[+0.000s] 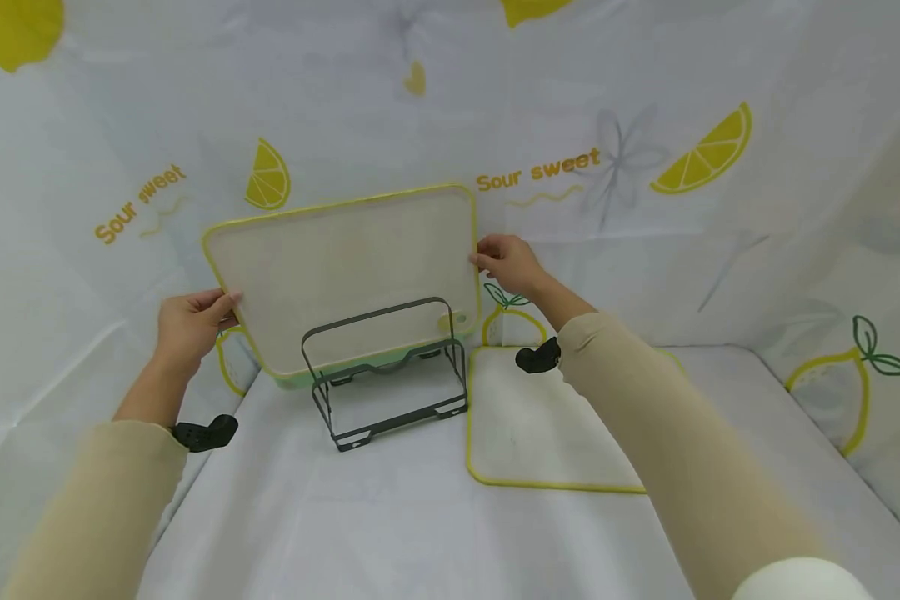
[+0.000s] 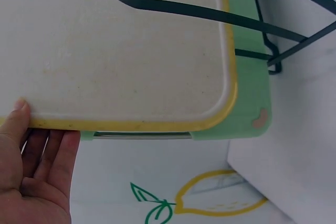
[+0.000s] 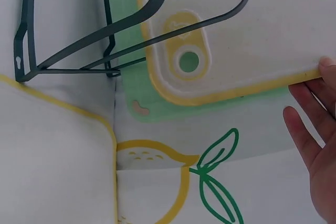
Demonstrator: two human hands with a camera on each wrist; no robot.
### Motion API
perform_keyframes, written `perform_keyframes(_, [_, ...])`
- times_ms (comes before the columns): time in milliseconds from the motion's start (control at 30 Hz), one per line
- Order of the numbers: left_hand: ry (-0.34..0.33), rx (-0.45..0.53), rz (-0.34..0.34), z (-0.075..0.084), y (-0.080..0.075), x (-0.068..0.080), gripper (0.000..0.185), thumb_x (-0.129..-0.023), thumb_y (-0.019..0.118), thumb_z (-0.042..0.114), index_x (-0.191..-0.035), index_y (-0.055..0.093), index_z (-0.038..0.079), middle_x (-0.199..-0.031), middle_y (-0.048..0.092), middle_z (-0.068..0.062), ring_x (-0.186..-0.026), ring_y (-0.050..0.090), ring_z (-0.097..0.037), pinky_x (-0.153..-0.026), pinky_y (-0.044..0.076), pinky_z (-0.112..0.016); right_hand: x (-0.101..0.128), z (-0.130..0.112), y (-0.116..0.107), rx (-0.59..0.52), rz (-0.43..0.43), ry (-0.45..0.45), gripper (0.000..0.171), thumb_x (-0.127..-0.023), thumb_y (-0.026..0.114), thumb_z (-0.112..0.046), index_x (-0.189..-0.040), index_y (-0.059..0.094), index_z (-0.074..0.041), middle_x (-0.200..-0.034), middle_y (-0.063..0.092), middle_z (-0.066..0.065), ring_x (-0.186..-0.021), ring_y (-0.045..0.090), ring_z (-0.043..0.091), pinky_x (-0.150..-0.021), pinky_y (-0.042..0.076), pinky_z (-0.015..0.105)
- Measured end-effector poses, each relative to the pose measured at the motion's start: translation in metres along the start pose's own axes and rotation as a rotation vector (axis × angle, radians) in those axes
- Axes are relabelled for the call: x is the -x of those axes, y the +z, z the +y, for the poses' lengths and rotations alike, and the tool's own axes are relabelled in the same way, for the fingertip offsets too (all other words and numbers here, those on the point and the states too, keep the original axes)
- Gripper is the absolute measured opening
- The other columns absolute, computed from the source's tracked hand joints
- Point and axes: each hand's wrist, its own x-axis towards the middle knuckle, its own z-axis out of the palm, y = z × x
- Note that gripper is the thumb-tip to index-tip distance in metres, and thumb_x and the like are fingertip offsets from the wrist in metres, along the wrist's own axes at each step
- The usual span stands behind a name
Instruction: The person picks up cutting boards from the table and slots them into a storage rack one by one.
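Observation:
A white cutting board (image 1: 345,267) with a yellow rim stands tilted above the black metal rack (image 1: 390,425), its left side lower. My left hand (image 1: 187,327) pinches its left edge, thumb on the white face and fingers behind. At the opposite edge, my right hand (image 1: 516,265) grips with thumb and fingers. A green board (image 2: 251,93) shows behind the white one, mostly hidden by it. Rack hoops (image 3: 142,11) pass in front of the white board's lower part. Near its lower right corner is a yellow patch with a round hole (image 3: 189,61).
Another white board (image 1: 555,433) with a yellow rim lies flat on the white-covered table (image 1: 330,533), right of the rack and partly under my right forearm. A lemon-print white cloth (image 1: 390,125) hangs as the backdrop close behind the boards.

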Motion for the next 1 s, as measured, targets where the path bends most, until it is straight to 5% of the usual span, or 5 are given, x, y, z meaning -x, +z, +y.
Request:
perform_keyframes(133, [-0.023, -0.06, -0.012, -0.011, 0.003, 0.005, 0.053, -0.102, 0.061, 0.02, -0.136, 0.049, -0.018, -0.075, 0.064, 0.033, -0.07, 0.067, 0.012, -0.07, 0.056, -0.009, 0.002, 0.009, 0.009, -0.003, -0.002, 0.017, 0.031, -0.106, 0.054, -0.017, -0.126, 0.061, 0.006, -0.116, 0.066, 0.025, -0.112, 0.064, 0.041, -0.095, 0.056, 0.047])
perform_keyframes(533, [-0.053, -0.131, -0.013, -0.032, 0.013, 0.017, 0.05, -0.103, 0.06, 0.022, -0.135, 0.054, -0.016, -0.076, 0.058, 0.034, -0.07, 0.064, 0.015, -0.071, 0.056, -0.008, 0.014, 0.028, 0.027, -0.03, -0.01, 0.047, 0.032, -0.106, 0.054, -0.016, -0.126, 0.06, 0.008, -0.117, 0.066, 0.027, -0.112, 0.063, 0.041, -0.093, 0.058, 0.047])
perform_keyframes(633, [-0.07, -0.168, -0.016, -0.037, 0.015, 0.02, 0.05, -0.102, 0.06, 0.024, -0.134, 0.055, -0.014, -0.083, 0.064, 0.026, -0.071, 0.064, 0.016, -0.072, 0.056, -0.009, 0.015, 0.031, 0.028, -0.029, -0.015, 0.049, 0.032, -0.106, 0.054, -0.016, -0.126, 0.059, 0.009, -0.116, 0.066, 0.027, -0.11, 0.064, 0.042, -0.093, 0.058, 0.047])
perform_keyframes(800, [-0.089, -0.224, -0.024, -0.045, 0.018, 0.025, 0.05, -0.103, 0.06, 0.027, -0.135, 0.057, -0.011, -0.115, 0.071, -0.009, -0.073, 0.063, 0.017, -0.075, 0.057, -0.011, 0.019, 0.037, 0.033, -0.026, -0.03, 0.066, 0.032, -0.106, 0.055, -0.017, -0.126, 0.06, 0.008, -0.115, 0.067, 0.027, -0.113, 0.064, 0.043, -0.094, 0.057, 0.049])
perform_keyframes(1000, [-0.068, -0.202, 0.0, -0.049, 0.022, 0.028, 0.051, -0.103, 0.06, 0.03, -0.134, 0.058, -0.011, -0.092, 0.067, 0.018, -0.073, 0.063, 0.016, -0.073, 0.056, -0.008, 0.024, 0.041, 0.033, 0.071, -0.017, 0.05, 0.031, -0.106, 0.055, -0.021, -0.122, 0.064, 0.004, -0.113, 0.07, 0.023, -0.107, 0.067, 0.038, -0.088, 0.058, 0.044])
